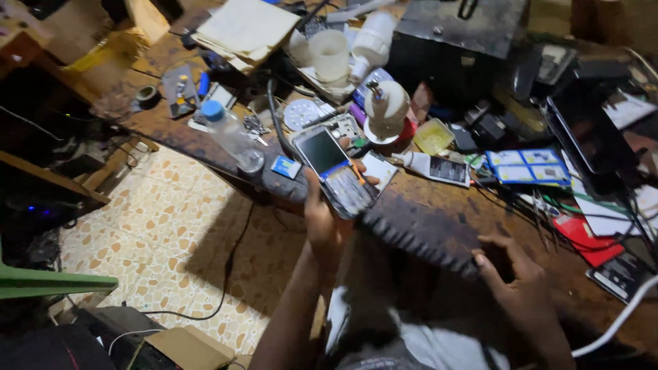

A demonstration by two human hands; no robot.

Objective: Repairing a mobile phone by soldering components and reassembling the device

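Left hand [325,223]: clamped on phone [336,171], raised over bench edge
Right hand [517,281]: apart, fingers spread, flat on bench [425,212]
Bottle [229,133]: left of phone
Tube [435,166]: right of phone

Surfaces: worn workbench, mixed plastic, glass and paper.
Workbench [439,212]: dark wood, rough, stained, ribbed front edge. Phone [336,171]: glossy glass screen. Bottle [232,137]: clear smooth plastic, blue cap. Cup [330,56]: matt translucent plastic. Papers [247,29]: matt, creased. Floor [171,233]: patterned tile, dull sheen.
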